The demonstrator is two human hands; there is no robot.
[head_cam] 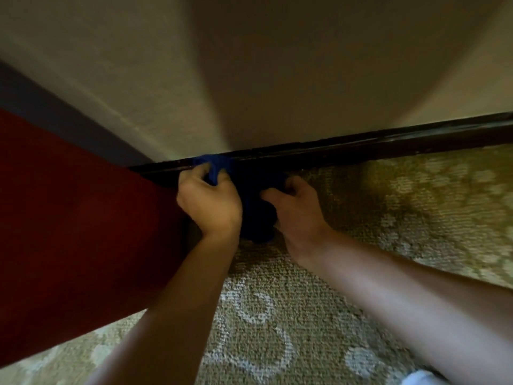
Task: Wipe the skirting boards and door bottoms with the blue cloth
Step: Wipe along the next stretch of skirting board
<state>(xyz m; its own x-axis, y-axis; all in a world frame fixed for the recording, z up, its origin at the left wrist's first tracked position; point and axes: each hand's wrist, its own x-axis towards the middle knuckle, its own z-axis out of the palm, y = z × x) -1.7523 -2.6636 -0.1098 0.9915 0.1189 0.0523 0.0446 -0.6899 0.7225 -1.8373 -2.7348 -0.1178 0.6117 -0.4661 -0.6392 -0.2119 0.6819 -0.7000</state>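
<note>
Two bare forearms reach fwd from the bottom of the view over the patterned carpet (277,315), both hands meeting at the blue cloth (258,212). A small white patch at the bottom right edge is too cropped to identify.

Left hand (208,201): fingers curled, pinching a bunched top corner of the cloth up against the skirting board (361,147). Right hand (297,209): fingers curled round the cloth's right side, thumb tucked in toward the fabric; how tight the grip is can't be told, since the fingertips are hidden behind the cloth. The cloth hangs crumpled between the two hands, its upper edge touching the dark board, its lower part drooping just above or onto the carpet; which one isn't clear.

A red panel (69,232) fills the left side, its edge right beside the left hand. Beyond the board, the beige wall (249,79) rises.

Step, prob.: gathering or refolding the cloth at the board near the red panel, w/ wiping of this stretch about to go on. Next move likely needs a flat pad of cloth pressed on the board's face and top lip, then a steady sweep rightward along the long dark run.

Containers: none in view.
</note>
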